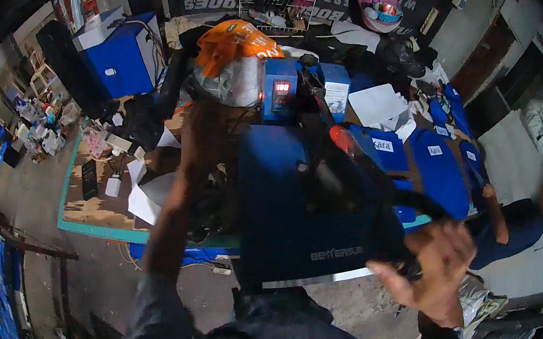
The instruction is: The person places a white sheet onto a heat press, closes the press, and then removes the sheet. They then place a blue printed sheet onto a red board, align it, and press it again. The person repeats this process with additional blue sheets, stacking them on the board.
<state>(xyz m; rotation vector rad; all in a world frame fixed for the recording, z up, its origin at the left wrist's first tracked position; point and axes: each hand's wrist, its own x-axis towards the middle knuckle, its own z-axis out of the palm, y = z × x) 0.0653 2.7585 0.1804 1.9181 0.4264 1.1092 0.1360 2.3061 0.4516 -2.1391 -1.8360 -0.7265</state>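
Observation:
In front of me stands a heat press with a blue control box and a lit red display. Dark navy fabric with a small pale print near its lower edge hangs over the press's near side. Above it, the press's dark lever with a red part is partly smeared. My left hand is raised at the left of the press, dark and blurred; its fingers cannot be made out. Beside the fabric's right edge is my right hand, thumb and fingers apart, with nothing visibly held.
Blue fabric pieces with white labels lie on the right of the table, near a seated person. An orange bag sits behind the press. White paper, a phone and a small white bottle lie left.

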